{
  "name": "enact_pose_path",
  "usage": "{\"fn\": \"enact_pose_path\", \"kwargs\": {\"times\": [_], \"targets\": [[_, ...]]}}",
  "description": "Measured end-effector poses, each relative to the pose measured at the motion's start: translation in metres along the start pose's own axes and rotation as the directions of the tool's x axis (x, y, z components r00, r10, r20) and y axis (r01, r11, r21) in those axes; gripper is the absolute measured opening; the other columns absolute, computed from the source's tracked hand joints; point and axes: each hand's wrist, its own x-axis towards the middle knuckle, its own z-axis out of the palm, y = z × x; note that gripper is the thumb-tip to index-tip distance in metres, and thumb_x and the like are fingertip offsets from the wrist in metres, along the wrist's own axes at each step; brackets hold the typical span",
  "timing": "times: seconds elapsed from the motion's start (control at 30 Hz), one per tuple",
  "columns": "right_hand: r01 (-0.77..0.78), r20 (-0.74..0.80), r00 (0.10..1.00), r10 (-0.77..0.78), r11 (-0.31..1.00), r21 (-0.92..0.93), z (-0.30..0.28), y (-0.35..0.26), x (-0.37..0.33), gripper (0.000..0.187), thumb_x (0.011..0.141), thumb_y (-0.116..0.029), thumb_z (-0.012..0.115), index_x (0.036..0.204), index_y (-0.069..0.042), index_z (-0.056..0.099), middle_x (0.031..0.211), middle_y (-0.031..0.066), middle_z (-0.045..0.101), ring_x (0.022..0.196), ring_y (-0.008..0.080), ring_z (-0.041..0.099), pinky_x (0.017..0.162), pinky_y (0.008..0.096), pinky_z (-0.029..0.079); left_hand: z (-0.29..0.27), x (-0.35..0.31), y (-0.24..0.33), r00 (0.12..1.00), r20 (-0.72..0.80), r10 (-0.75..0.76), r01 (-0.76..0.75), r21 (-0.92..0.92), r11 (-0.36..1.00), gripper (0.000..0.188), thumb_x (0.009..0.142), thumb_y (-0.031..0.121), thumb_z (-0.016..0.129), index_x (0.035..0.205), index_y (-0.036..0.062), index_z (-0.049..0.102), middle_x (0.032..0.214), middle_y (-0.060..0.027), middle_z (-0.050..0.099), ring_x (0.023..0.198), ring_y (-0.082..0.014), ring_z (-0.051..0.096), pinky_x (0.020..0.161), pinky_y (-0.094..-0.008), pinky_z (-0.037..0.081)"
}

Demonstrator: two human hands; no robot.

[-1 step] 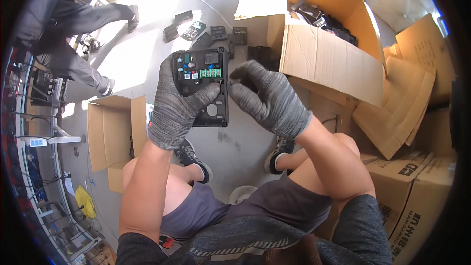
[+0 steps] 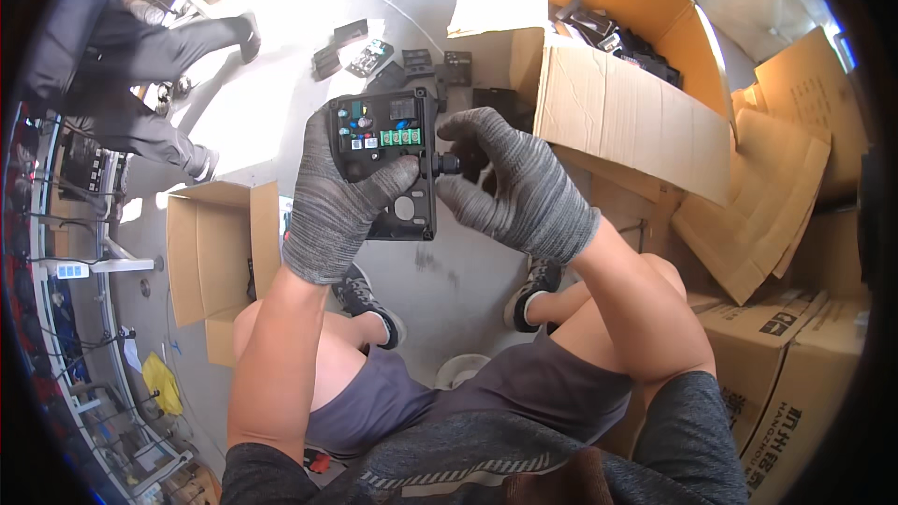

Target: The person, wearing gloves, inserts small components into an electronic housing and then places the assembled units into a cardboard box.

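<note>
My left hand [image 2: 332,192], in a grey knit glove, is closed around a black plastic housing [image 2: 419,210], its thumb lying across the front. Inside the housing a circuit board shows a green terminal block [image 2: 400,137] and small blue and white components. A black cable gland [image 2: 448,165] sticks out of the housing's right wall. My right hand [image 2: 514,182], gloved alike, is beside this gland with fingers curved and apart, the index above it and the thumb below. Its palm side is in shadow.
Several black housings [image 2: 416,61] lie on the floor ahead. A large open carton [image 2: 636,112] with dark parts stands at the right, near flattened cardboard [image 2: 748,196]. At the left are a smaller open carton [image 2: 210,257] and a person's dark-trousered legs [image 2: 159,131].
My right hand's fingers have spread apart, and the cable gland now shows between them. The left hand and the housing stay nearly in place. The other person's legs have shifted slightly.
</note>
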Motion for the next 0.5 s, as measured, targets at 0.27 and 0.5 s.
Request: {"fn": "enact_pose_path", "kwargs": {"times": [0.27, 0.5], "targets": [[0.212, 0.031, 0.977, -0.211, 0.975, -0.071, -0.003, -0.003, 0.000, 0.025, 0.084, -0.017, 0.073, 0.104, -0.004, 0.064, 0.077, 0.0117, 0.066, 0.068, 0.0263, 0.068, 0.064, 0.0354, 0.057, 0.001, -0.002, 0.004, 0.999, 0.023, -0.049, 0.050, -0.038, 0.998, 0.084, 0.078, 0.019, 0.087, 0.145, 0.0052, 0.037, 0.127, -0.0111, 0.057, 0.111, -0.0194, 0.062, 0.094, -0.0355, 0.056], [-0.575, 0.386, 0.818, 0.426, 0.633, 0.519, 0.000, -0.010, -0.005, 0.034, 0.101, -0.028, 0.054, 0.085, 0.001, 0.062, 0.060, 0.0081, 0.060, 0.046, 0.0161, 0.059, 0.046, 0.0315, 0.048, 0.003, -0.007, 0.002, 0.991, 0.010, 0.135, -0.135, 0.091, 0.987, 0.087, 0.078, 0.013, 0.087, 0.147, 0.0069, 0.034, 0.130, -0.0116, 0.056, 0.116, -0.0199, 0.060, 0.096, -0.0338, 0.056]]}}
